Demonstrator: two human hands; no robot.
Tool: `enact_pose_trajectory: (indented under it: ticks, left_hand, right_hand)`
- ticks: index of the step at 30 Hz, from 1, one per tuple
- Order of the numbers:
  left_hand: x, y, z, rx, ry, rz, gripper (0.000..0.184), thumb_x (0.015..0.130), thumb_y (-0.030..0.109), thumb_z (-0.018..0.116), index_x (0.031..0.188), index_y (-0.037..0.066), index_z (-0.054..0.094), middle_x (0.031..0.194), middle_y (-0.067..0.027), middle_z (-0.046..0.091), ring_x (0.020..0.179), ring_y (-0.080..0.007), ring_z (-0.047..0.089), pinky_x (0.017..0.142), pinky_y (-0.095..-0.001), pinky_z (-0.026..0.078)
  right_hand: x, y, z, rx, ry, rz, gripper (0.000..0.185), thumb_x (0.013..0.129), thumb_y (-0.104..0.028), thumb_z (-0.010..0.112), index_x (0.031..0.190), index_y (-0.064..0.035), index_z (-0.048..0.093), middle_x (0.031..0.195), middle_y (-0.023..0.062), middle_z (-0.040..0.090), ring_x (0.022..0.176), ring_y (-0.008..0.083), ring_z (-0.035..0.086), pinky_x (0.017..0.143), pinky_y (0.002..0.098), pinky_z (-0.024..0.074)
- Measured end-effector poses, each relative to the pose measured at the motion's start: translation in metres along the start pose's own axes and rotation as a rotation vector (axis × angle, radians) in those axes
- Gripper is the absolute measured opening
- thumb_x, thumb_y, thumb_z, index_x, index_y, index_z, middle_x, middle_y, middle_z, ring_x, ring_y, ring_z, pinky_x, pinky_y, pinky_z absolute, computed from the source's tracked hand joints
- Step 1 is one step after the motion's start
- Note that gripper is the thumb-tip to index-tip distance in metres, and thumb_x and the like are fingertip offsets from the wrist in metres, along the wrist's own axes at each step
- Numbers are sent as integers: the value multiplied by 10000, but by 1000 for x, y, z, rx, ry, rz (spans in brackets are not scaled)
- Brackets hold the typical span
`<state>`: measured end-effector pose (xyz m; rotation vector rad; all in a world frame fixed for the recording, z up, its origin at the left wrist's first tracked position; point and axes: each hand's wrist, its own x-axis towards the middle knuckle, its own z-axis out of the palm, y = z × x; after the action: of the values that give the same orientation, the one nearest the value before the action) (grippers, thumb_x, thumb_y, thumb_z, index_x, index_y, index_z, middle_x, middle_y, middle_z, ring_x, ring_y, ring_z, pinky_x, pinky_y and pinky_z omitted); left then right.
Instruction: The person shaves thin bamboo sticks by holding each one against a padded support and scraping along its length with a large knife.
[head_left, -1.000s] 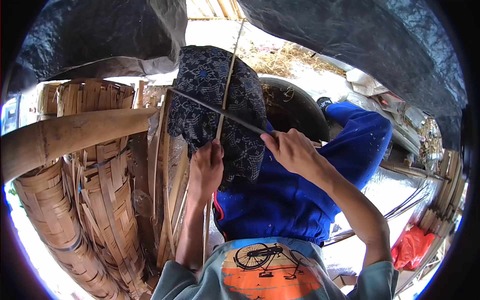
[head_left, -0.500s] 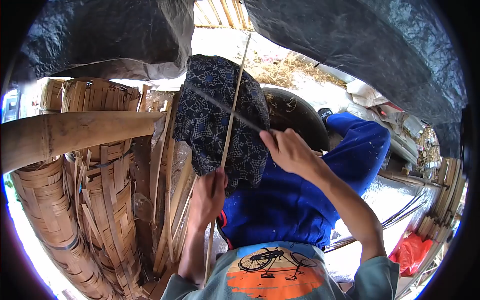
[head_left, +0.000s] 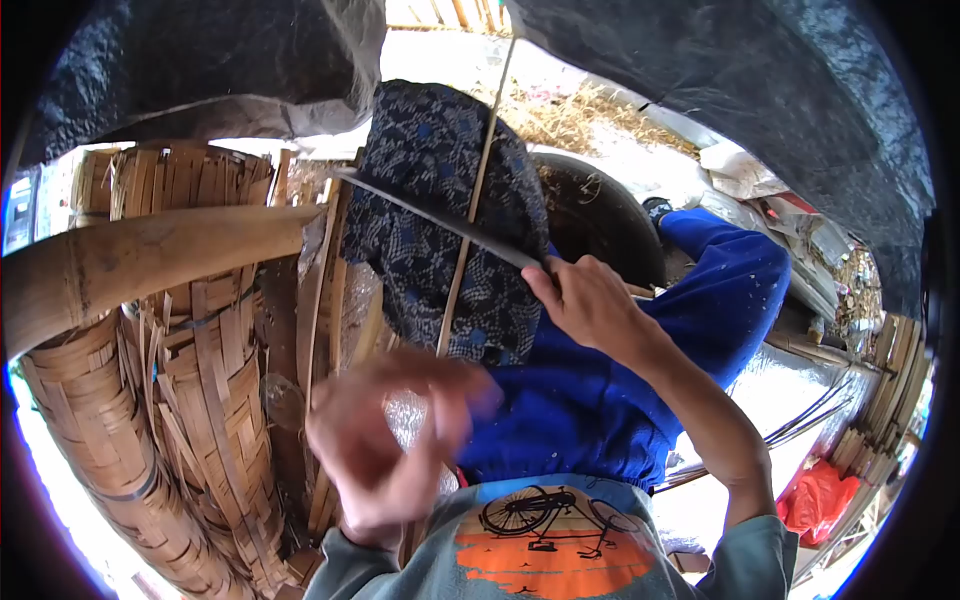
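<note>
My right hand point(head_left: 597, 305) is closed round the handle end of a long, narrow knife point(head_left: 440, 218). Its blade points to the upper left and crosses over a thin bamboo strip point(head_left: 483, 165). That strip slants across a dark patterned cloth point(head_left: 425, 145) draped in front of me, its far end reaching beyond the cloth. My left hand point(head_left: 385, 440), blurred by motion, is raised near the strip's lower part, fingers curved and apart from the thumb. A gap shows between them, with nothing visibly held. The strip's near end is hidden behind this hand.
Woven bamboo rolls point(head_left: 100, 420) stand on the left, with a thick bamboo pole point(head_left: 170, 255) across them. A dark round basin point(head_left: 600, 220) sits beyond my right hand. Black sheeting point(head_left: 740, 110) hangs overhead. A red plastic bag point(head_left: 818, 500) lies at the right.
My left hand has let go of the bamboo strip and lifted toward the camera, its fingers opening. My right hand still holds the knife across the strip, nearly in place.
</note>
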<state>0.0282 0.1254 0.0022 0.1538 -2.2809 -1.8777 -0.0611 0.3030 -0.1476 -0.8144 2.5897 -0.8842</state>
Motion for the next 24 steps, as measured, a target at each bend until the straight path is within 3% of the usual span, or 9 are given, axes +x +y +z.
enact_pose_trajectory:
  ticks: [1, 2, 9, 15, 17, 19, 21, 23, 24]
  left_hand:
    - [-3, 12, 7, -540, -52, 45, 59, 807, 57, 676, 839, 10, 660, 847, -111, 676, 757, -209, 682, 658, -321, 561]
    - [-5, 22, 10, -533, -37, 33, 59, 807, 57, 676, 839, 10, 660, 847, -111, 676, 757, -209, 682, 658, -321, 561]
    - [-5, 61, 28, 492, -145, 341, 504, 903, 647, 272, 846, 221, 535, 831, -77, 433, 674, -155, 442, 573, -274, 379]
    - [25, 23, 25, 334, -176, 273, 268, 865, 332, 546, 863, 72, 611, 837, -124, 596, 742, -210, 604, 582, -294, 482]
    - [29, 6, 30, 241, -184, 312, 195, 850, 206, 656, 869, 12, 641, 840, -143, 662, 769, -232, 668, 586, -302, 524]
    - [16, -38, 12, 815, 86, -12, 307, 890, 314, 617, 845, 11, 629, 754, -149, 658, 700, -234, 669, 554, -328, 503]
    - [3, -50, -6, 1023, -219, -477, 333, 908, 336, 601, 812, 18, 616, 619, -131, 625, 572, -245, 641, 529, -353, 485]
    - [-15, -74, -2, 890, -257, -367, 367, 932, 340, 561, 739, 30, 597, 504, -125, 557, 451, -293, 583, 469, -387, 439]
    - [-11, -69, 4, 804, -240, -481, 405, 945, 318, 545, 691, 7, 598, 512, -138, 561, 458, -290, 588, 459, -386, 426]
  right_hand:
    - [-1, 0, 2, 12, -20, -5, 496, 948, -380, 515, 623, -10, 575, 474, 210, 515, 463, 376, 561, 440, 458, 458]
    - [1, 0, 0, 21, -31, 0, 496, 951, -378, 509, 627, -9, 577, 471, 208, 514, 460, 375, 562, 446, 456, 463]
    - [0, -2, -5, -2, -33, 23, 493, 959, -380, 494, 648, -7, 579, 471, 205, 514, 457, 371, 563, 457, 448, 470]
    - [-4, -5, 9, -114, 106, -126, 452, 949, -385, 505, 706, -11, 581, 527, 211, 537, 497, 376, 561, 463, 466, 455]
    - [-2, -4, 1, -103, 73, -13, 431, 944, -384, 514, 732, -14, 583, 541, 207, 544, 502, 379, 557, 469, 472, 451]
    - [2, -3, -3, 58, -115, 137, 447, 948, -357, 518, 686, -1, 586, 513, 221, 537, 501, 395, 572, 508, 473, 481]
    - [4, -4, -6, 71, -124, 102, 463, 950, -355, 515, 671, 8, 587, 497, 224, 531, 483, 393, 572, 497, 462, 484]
    - [4, -2, -5, 45, -90, 64, 465, 949, -356, 516, 666, 7, 582, 490, 215, 527, 469, 384, 567, 479, 453, 477]
    - [2, -2, -3, 27, -59, 27, 467, 949, -357, 518, 661, 7, 577, 482, 207, 523, 454, 374, 562, 460, 445, 470]
